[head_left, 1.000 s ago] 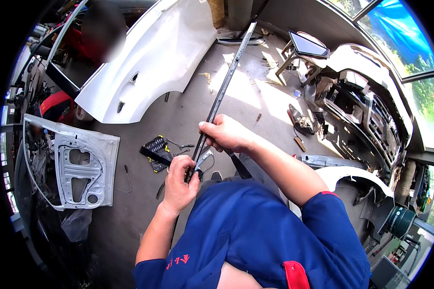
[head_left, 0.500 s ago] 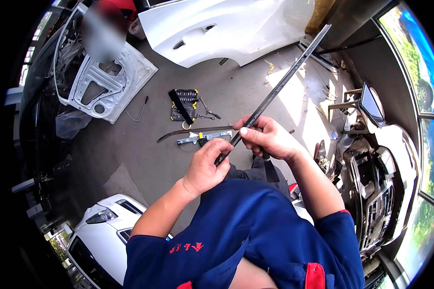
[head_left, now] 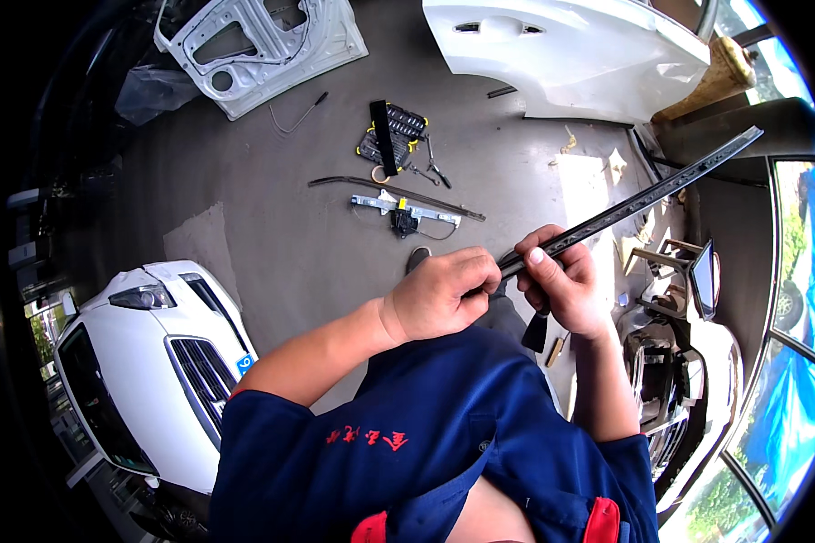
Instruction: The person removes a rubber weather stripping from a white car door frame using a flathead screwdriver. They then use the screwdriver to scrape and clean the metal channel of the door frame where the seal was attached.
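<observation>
A long dark trim strip (head_left: 647, 195) with a channelled face runs up and to the right from my hands. My left hand (head_left: 439, 291) is closed round its near end, and the fingers hide that end. Just ahead along the strip, my right hand (head_left: 566, 285) grips it with the thumb on top and the fingers curled beneath. A flat black piece (head_left: 535, 332) hangs below my right palm; its upper part is hidden, so its kind is unclear.
On the floor ahead lie a window regulator (head_left: 406, 217), a thin curved strip (head_left: 349, 180), an open socket set (head_left: 406, 127) and hand tools. A bare door shell (head_left: 244, 81) and white door panel (head_left: 570, 68) lie beyond. A white car (head_left: 127, 362) stands left, a bumper (head_left: 711, 380) right.
The strip has swung clockwise, its far end now lower and farther right. Both hands have shifted right in the picture, still gripping it. The view has turned, moving the floor items too.
</observation>
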Demonstrator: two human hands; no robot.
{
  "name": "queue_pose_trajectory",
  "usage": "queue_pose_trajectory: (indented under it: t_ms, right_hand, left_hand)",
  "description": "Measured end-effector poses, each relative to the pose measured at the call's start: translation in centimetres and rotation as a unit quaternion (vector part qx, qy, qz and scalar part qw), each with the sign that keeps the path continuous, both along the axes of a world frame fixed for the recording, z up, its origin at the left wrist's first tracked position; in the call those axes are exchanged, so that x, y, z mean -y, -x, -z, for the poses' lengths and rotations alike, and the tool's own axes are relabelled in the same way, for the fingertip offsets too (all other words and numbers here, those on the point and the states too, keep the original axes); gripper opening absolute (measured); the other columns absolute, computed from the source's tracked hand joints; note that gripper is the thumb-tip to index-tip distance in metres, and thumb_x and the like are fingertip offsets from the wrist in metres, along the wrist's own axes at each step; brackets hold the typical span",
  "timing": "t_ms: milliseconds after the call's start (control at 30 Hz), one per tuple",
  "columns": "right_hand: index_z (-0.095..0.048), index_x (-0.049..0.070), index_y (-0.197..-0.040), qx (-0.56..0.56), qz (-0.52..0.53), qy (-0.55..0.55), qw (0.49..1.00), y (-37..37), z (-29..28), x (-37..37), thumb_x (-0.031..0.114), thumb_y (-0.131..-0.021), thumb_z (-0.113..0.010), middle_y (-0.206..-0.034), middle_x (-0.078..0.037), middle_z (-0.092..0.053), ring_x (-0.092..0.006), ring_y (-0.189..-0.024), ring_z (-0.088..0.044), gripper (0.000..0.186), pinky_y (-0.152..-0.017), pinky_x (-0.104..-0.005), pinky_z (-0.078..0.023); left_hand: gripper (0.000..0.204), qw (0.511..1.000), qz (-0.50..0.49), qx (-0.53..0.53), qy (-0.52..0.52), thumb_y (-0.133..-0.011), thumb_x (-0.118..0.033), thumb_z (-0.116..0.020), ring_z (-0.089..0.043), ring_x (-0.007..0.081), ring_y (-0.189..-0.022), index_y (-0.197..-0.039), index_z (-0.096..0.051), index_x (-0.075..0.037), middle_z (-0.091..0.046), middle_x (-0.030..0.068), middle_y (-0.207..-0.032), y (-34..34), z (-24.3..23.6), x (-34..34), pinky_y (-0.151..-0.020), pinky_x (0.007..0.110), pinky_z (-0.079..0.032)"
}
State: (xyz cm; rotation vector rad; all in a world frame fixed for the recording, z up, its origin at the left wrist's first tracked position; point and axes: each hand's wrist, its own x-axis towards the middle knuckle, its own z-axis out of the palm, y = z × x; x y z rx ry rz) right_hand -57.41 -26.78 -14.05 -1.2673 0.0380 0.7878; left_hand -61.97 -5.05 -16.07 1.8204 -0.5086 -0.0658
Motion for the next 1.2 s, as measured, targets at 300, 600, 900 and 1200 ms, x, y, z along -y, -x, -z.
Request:
queue_pose_trajectory:
  t_ms: [300,600,900,1200]
  right_hand:
    - [-0.059,0.004,-0.107,0.040,0.009,0.033,0.999,2.6,-1.0,-5.8,0.029,-0.103,-0.061,-0.069,-0.002,-0.059,-0.0065,-0.050,-0.047,0.026,-0.046,-0.0224,-0.035]
    - [-0.059,0.003,-0.106,0.068,0.005,0.023,0.997,4.3,-1.7,-10.0,0.027,-0.103,-0.061,-0.068,-0.002,-0.057,-0.0067,-0.050,-0.047,0.025,-0.045,-0.0227,-0.035]
    - [-0.060,0.002,-0.104,0.059,-0.017,0.049,0.997,4.7,-3.0,-12.6,0.028,-0.102,-0.064,-0.071,-0.001,-0.058,-0.0051,-0.056,-0.049,0.027,-0.049,-0.0220,-0.037]
    - [-0.060,0.003,-0.105,0.064,-0.022,0.059,0.996,5.6,-4.1,-13.6,0.029,-0.101,-0.066,-0.073,0.000,-0.059,-0.0040,-0.059,-0.052,0.027,-0.052,-0.0202,-0.037]
  left_hand:
    - [0.047,0.998,0.016,0.037,0.039,-0.075,0.016,-0.065,-0.061,0.0201,-0.081,-0.113,-0.053,-0.008,-0.058,0.0066,-0.111,3.3,-0.7,-6.3,-0.070,0.032,-0.051]
    - [0.042,0.996,0.012,-0.017,0.092,-0.075,0.015,-0.063,-0.059,0.0150,-0.080,-0.109,-0.055,-0.008,-0.059,0.0049,-0.106,5.7,-0.4,-10.8,-0.066,0.029,-0.049]
    - [0.028,0.994,0.006,0.030,0.101,-0.073,0.012,-0.062,-0.058,0.0236,-0.075,-0.090,-0.051,-0.006,-0.059,0.0079,-0.093,5.9,0.4,-12.7,-0.070,0.034,-0.050]
    - [0.024,0.993,0.016,0.026,0.111,-0.072,0.012,-0.062,-0.056,0.0238,-0.073,-0.081,-0.049,-0.006,-0.058,0.0070,-0.087,6.1,0.0,-13.7,-0.067,0.035,-0.048]
